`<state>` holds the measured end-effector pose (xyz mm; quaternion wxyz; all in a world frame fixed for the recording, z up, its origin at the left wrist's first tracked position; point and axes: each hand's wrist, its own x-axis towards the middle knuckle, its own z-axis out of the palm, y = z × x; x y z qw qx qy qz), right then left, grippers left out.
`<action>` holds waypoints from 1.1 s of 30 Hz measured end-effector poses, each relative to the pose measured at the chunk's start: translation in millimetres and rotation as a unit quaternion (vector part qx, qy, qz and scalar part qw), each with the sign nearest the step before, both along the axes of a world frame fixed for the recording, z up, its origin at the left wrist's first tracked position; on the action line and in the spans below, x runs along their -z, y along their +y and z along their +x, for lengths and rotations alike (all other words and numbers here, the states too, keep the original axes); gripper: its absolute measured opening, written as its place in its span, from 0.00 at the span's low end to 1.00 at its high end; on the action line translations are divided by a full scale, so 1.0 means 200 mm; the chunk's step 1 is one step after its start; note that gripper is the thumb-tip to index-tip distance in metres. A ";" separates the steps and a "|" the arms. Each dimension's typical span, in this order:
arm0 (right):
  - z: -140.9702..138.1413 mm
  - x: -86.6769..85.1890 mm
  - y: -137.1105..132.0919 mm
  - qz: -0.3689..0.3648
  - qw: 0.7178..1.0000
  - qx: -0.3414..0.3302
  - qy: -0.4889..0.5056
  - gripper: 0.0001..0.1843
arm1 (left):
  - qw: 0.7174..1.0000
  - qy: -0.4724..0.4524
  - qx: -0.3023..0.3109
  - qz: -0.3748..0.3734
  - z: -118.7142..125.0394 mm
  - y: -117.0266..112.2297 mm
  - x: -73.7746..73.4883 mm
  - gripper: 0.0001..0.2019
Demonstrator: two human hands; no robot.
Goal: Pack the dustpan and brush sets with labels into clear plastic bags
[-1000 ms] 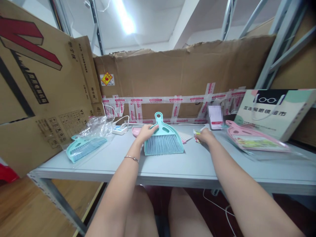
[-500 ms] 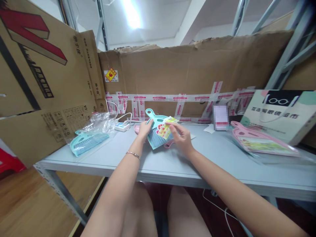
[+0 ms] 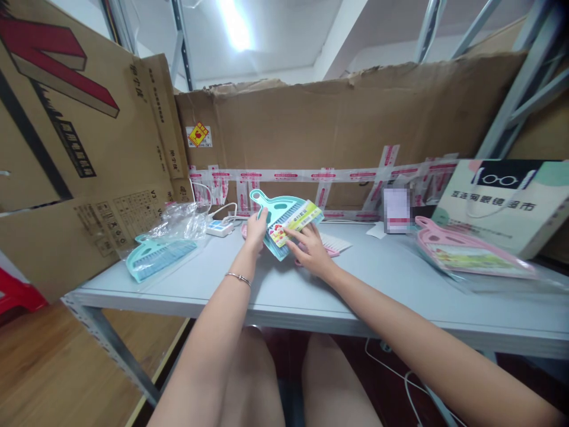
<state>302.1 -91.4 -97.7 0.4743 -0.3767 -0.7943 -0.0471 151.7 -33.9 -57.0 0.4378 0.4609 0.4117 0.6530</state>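
Observation:
A teal dustpan with a small brush in it [image 3: 281, 207] is held tilted above the table. My left hand [image 3: 256, 230] is closed around its left side, just below the looped handle. Across the bristles lies a yellow-green printed label card [image 3: 297, 223]. My right hand [image 3: 311, 249] grips the card at its lower edge, the fingers lying against it and the dustpan's right side. Behind and beneath my hands a pink brush with pale bristles [image 3: 336, 244] rests on the table, partly hidden.
On the grey table [image 3: 178, 284], a bagged teal dustpan set [image 3: 162, 258] lies left and a bagged pink dustpan set [image 3: 475, 252] right. A white power strip [image 3: 220, 228], a blurred-out upright phone-like object [image 3: 398, 210] and a printed paper bag [image 3: 493, 201] stand near the cardboard wall [image 3: 288, 130].
The label card has come down flatter across the bristles. The dustpan has turned and shifted slightly left and up. My right hand has moved left and lower, uncovering more of the pink brush.

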 end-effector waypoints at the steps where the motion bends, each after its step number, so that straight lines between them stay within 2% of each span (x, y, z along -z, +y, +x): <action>1: 0.00 0.00 0.00 -0.003 1.000 0.000 0.001 0.20 | 1.000 -0.002 0.006 -0.001 0.00 0.00 0.00 0.16; 5: 0.02 0.00 0.02 -0.022 1.000 0.016 0.010 0.20 | 0.998 0.000 0.058 -0.011 -0.01 -0.02 -0.02 0.17; 11: 0.04 0.01 0.05 -0.050 0.997 0.029 0.048 0.20 | 0.971 0.050 0.232 -0.037 -0.01 -0.14 -0.09 0.25; 13: 0.05 0.02 0.06 -0.056 0.996 0.030 0.060 0.20 | 0.959 0.067 0.271 -0.041 -0.02 -0.17 -0.11 0.26; 19: 0.04 -0.01 0.03 -0.074 0.993 -0.005 0.090 0.19 | 0.955 0.079 0.285 -0.023 -0.04 -0.17 -0.12 0.24; 22: 0.05 -0.04 0.01 -0.033 0.982 -0.013 0.185 0.17 | 0.955 0.057 0.293 -0.004 -0.05 -0.14 -0.10 0.25; 24: 0.05 -0.06 0.01 -0.009 0.942 0.008 0.335 0.19 | 0.952 0.040 0.302 0.006 -0.05 -0.12 -0.10 0.25; 25: 0.06 -0.07 0.01 -0.030 0.908 0.010 0.418 0.23 | 0.952 0.031 0.305 0.012 -0.06 -0.11 -0.09 0.25; 27: 0.06 -0.08 0.02 -0.126 0.836 -0.015 0.533 0.30 | 0.953 0.021 0.302 0.022 -0.05 -0.10 -0.09 0.26; 28: 0.05 -0.08 0.03 -0.182 0.812 -0.041 0.553 0.30 | 0.955 0.023 0.296 0.020 -0.05 -0.10 -0.08 0.27; 31: 0.03 -0.09 0.03 -0.310 0.765 -0.138 0.548 0.24 | 0.958 0.056 0.282 -0.009 -0.03 -0.12 -0.07 0.28; 33: 0.02 -0.08 0.02 -0.374 0.708 -0.182 0.571 0.19 | 0.953 0.071 0.293 -0.020 -0.01 -0.13 -0.07 0.27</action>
